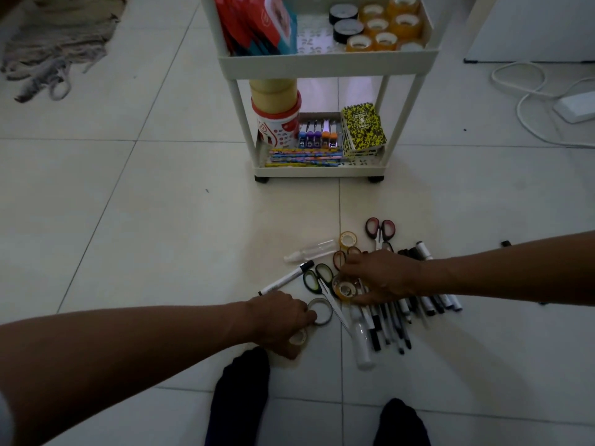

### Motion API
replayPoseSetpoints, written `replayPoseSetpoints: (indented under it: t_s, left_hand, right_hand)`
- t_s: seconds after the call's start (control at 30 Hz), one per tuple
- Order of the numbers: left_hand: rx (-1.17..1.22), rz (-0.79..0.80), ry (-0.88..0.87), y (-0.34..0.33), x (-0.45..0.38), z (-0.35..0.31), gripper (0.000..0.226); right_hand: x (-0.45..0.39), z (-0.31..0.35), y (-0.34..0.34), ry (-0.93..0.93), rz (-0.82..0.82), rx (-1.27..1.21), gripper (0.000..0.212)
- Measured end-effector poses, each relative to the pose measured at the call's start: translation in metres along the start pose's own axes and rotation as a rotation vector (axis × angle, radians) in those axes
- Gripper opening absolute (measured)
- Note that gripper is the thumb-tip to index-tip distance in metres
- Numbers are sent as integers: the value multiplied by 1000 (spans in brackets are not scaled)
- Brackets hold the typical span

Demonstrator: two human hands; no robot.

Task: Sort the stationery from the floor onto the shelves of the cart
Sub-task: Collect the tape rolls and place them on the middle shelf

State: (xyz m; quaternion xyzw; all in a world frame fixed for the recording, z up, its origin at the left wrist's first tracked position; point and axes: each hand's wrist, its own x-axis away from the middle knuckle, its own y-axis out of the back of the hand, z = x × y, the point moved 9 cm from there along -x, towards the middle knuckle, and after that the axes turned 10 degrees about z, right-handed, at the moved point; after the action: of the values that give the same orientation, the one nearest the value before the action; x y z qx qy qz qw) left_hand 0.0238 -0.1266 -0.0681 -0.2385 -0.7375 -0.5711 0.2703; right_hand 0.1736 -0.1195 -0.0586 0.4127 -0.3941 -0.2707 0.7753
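Note:
A pile of stationery lies on the tiled floor in front of the white cart point(328, 57). My left hand point(280, 323) grips a small clear tape roll point(298, 337), with a larger dark-rimmed tape roll point(320, 311) against its fingers. My right hand point(380, 278) is curled around a yellowish tape roll point(344, 289) in the middle of the pile. Green-handled scissors point(318, 278) lie between the hands. Red-handled scissors point(380, 230), another tape roll point(347, 240), a white marker point(286, 278), a clear spray bottle point(310, 249) and several pens and markers point(396, 323) lie around.
The cart's upper shelf holds red packets point(254, 24) and several tape rolls point(383, 27). Its bottom shelf holds a stack of wide tape point(275, 117), staplers point(317, 136), pencils point(304, 157) and yellow notepads point(363, 128). A white cable and adapter point(576, 107) lie right, cloth point(54, 43) far left. My feet point(240, 397) stand below the pile.

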Motion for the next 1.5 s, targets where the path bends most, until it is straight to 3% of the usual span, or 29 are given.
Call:
replayPoseSetpoints:
  t_s: [0.13, 0.27, 0.37, 0.5, 0.77, 1.0, 1.5]
  left_hand:
    - [66, -166, -10, 37, 6, 29, 56]
    - [398, -447, 192, 82, 17, 94, 52]
    - [654, -589, 344, 92, 22, 132, 48]
    - [685, -555, 373, 91, 14, 141, 48]
    - [655, -501, 422, 82, 4, 148, 47]
    - [539, -483, 521, 85, -6, 155, 51]
    - [491, -464, 448, 97, -47, 156, 46]
  right_hand:
    - [-2, -1, 14, -27, -52, -119, 45]
    - [-3, -36, 51, -218, -241, -311, 38]
    - [-6, -73, 64, -304, -269, -232, 39]
    - [-18, -102, 60, -327, -143, -21, 41]
    - [-40, -92, 45, -224, 58, 120, 59]
    - [-41, -80, 50, -106, 53, 253, 48]
    - [-51, -87, 51, -186, -75, 190, 49]
